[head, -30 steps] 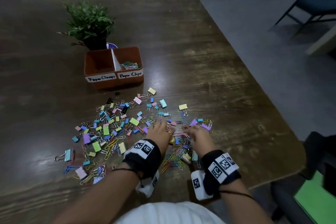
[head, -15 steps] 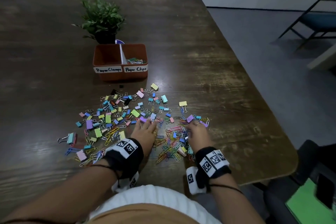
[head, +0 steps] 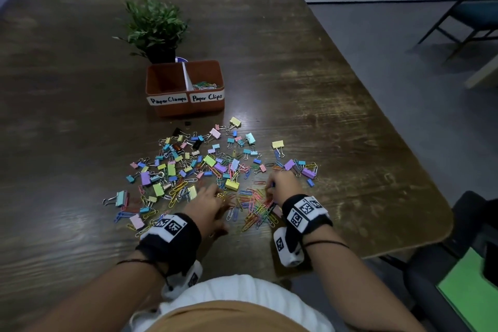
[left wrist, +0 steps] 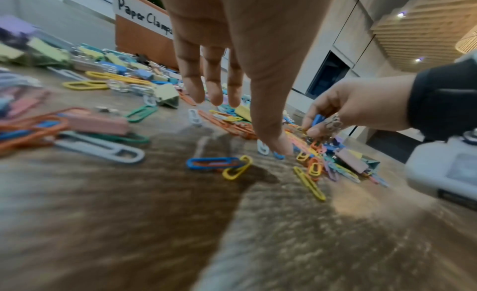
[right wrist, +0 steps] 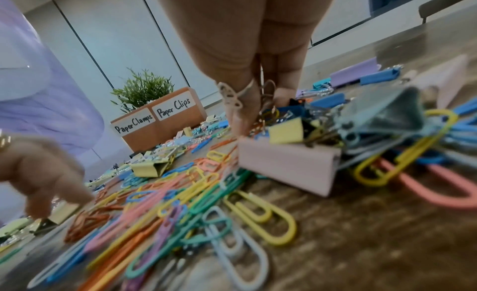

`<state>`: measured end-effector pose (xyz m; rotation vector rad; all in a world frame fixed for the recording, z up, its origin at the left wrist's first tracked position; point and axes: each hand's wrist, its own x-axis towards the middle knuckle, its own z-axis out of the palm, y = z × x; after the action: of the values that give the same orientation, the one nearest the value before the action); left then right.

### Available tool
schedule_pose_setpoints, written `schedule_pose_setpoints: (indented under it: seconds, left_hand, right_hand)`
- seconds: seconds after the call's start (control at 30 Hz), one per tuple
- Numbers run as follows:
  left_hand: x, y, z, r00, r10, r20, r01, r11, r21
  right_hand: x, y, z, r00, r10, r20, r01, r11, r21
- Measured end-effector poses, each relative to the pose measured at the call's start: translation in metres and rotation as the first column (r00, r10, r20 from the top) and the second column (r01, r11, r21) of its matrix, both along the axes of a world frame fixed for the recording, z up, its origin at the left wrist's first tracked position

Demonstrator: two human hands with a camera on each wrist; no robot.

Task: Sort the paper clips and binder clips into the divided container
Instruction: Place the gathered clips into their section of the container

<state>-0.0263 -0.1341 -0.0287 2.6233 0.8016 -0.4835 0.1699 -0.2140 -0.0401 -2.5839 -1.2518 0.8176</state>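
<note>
The orange divided container (head: 186, 109) stands mid-table, labelled "Paper Clamps" on the left and "Paper Clips" on the right. Some paper clips (head: 204, 85) lie in its right half, and the left half looks empty. Coloured binder clips (head: 172, 170) are scattered in front of it. A heap of paper clips (head: 256, 206) lies nearer to me. My left hand (head: 207, 197) hovers at the heap's left edge with straight fingers (left wrist: 214, 87), its thumb tip on the table. My right hand (head: 283, 183) pinches a small bunch of paper clips (right wrist: 268, 114) at the heap's far right.
A potted plant (head: 156, 27) stands just behind the container. A pink binder clip (right wrist: 286, 165) and a grey-blue one (right wrist: 382, 116) lie close to my right wrist. The table's near edge (head: 377, 250) runs just behind my wrists. A chair (head: 474, 13) stands off to the right.
My left hand has slid left out of the paper clip heap and spread its fingers. My right hand stays at the heap's right side, fingers gathered on clips.
</note>
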Motion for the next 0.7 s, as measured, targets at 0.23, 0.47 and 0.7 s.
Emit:
schedule_pose_setpoints:
  seconds: [0.23,0.47,0.7]
  left_hand:
    - [-0.031,0.006,-0.020,0.979,0.199,-0.043,-0.204,0.961,-0.185]
    - [-0.034,0.011,-0.043,0.955,0.251,0.154,-0.196,0.932,-0.304]
    - [0.002,-0.005,-0.016,0.983,0.112,0.144,-0.109,0.994,-0.028]
  right_hand:
    - [-0.012,-0.014,0.005,1.000,0.031,0.002,-0.031,0.968,0.251]
    - [-0.028,-0.009,-0.012,0.992,0.127,-0.007,-0.125,0.985,0.121]
    - [-0.012,-0.025,-0.012,0.992,0.026,0.119,-0.047,0.984,0.174]
